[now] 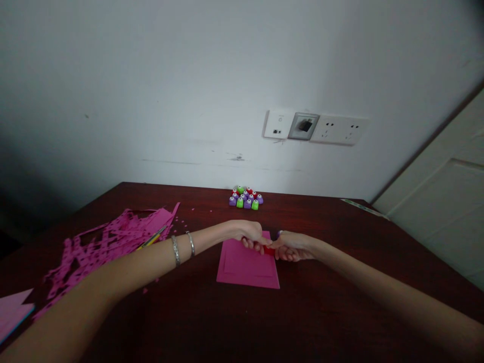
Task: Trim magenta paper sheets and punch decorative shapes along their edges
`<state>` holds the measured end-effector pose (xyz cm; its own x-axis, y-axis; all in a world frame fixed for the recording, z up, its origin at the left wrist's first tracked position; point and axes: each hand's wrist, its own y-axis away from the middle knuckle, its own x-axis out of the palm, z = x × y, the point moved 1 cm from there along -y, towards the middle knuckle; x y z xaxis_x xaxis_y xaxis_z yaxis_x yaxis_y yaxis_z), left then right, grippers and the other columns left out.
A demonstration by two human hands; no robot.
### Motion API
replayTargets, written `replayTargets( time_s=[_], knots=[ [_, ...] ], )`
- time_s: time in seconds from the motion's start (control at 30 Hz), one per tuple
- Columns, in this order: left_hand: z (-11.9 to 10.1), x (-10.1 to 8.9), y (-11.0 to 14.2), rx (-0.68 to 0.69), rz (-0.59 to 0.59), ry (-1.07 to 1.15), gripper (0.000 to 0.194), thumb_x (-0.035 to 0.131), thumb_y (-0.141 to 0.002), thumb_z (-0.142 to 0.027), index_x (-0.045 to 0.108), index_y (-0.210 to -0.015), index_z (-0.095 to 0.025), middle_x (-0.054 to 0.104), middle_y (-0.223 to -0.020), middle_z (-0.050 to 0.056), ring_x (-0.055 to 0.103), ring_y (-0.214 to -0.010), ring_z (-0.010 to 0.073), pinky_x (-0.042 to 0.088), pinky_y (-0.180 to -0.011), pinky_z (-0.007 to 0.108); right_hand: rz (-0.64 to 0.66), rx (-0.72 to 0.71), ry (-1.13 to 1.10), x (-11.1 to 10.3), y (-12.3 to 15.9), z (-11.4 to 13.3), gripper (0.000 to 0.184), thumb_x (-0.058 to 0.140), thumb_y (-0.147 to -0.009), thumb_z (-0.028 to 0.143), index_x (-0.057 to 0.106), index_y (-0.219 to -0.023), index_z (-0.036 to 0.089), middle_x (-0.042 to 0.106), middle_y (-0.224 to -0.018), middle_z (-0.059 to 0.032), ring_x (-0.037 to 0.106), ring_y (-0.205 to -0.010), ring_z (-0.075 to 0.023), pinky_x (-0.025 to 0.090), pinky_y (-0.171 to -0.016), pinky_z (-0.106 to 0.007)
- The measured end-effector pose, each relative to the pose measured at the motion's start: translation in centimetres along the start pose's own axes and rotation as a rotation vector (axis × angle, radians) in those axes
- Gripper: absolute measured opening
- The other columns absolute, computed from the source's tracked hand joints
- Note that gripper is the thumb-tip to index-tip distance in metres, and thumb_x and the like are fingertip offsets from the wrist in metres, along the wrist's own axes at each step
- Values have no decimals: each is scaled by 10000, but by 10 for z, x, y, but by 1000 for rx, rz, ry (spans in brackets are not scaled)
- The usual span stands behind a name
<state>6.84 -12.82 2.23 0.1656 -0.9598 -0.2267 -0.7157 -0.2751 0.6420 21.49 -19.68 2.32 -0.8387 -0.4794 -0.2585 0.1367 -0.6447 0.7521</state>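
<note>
Red punch (pixel 269 251) lay at the right edge of the pink sheet (pixel 245 267), gripped between the left hand (pixel 252 235), above the sheet, and right hand (pixel 290 245), beyond that edge. Fingers hid its long axis.

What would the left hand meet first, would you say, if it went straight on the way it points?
The red item at the tips of the left hand, it seems, then the right hand; depth is unclear.
</note>
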Motion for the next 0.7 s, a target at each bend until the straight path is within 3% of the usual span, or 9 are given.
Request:
replayTargets(
  time_s=[0.3,0.47,0.7],
  knots=[
    [0,5,5,3,-93,-7,454,662,-641,-550,595,-503,-123,487,-504,7,310,-389,40,158,-383,216,-32,-10,33,2,-4,-2,384,552,-763,417,535,-513,127,506,-470,14,381,-347,-22,299,-353,-143],
    [-3,7,7,1,-110,-92,440,647,-655,-547,610,-545,-123,471,-491,-14,304,-372,37,161,-389,220,-118,-51,148,4,-1,-3,386,563,-746,431,522,-502,136,523,-461,2,410,-349,-39,299,-343,-158],
    [-3,13,20,197,-398,-312,390,584,-710,-490,591,-564,-129,493,-482,-15,395,-408,66,294,-436,226,-258,-264,259,11,9,-4,492,523,-752,544,492,-449,157,448,-375,24,359,-310,-48,239,-315,-185]
  ],
)
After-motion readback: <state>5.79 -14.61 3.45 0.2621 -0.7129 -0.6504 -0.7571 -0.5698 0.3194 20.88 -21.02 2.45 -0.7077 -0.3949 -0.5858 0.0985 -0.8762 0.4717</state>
